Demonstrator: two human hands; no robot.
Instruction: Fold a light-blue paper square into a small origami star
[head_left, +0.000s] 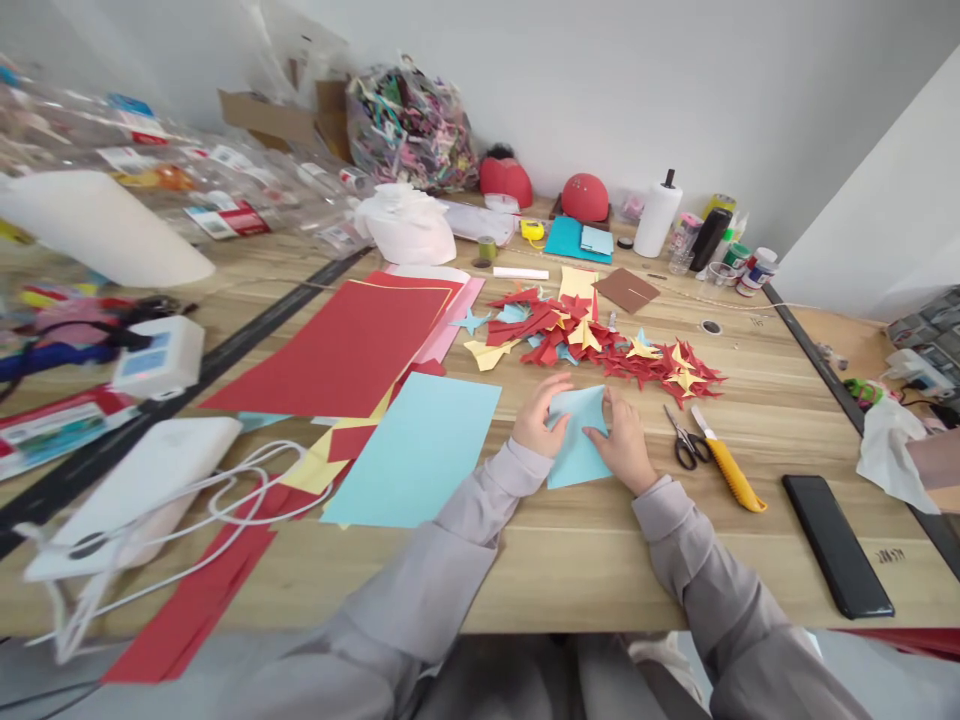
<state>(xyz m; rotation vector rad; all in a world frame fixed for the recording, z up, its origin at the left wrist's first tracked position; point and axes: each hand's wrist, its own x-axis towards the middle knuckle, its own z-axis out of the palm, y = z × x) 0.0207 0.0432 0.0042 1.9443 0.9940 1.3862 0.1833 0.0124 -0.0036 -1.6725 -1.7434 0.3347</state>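
A light blue square of paper point(579, 462), slightly bent with raised edges, is between my hands on the wooden table. My left hand point(540, 418) grips its left edge, thumb on top and fingers curled behind. On the paper's right side, my right hand point(624, 438) pinches the edge with the thumb over the surface. Just beyond lies a pile of red, yellow and blue folded paper stars point(589, 335). A larger light blue sheet point(424, 445) rests flat left of my left hand. Scissors point(686, 440) and a yellow utility knife point(727, 462) lie right of my right hand.
Red sheets point(345, 345) and red strips point(195, 600) lie on the left. A white power bank point(142, 490) with a looped cable sits near the front edge. A black phone point(836, 545) is at the right. Paint jars point(757, 272) and red domes point(585, 197) stand at the back.
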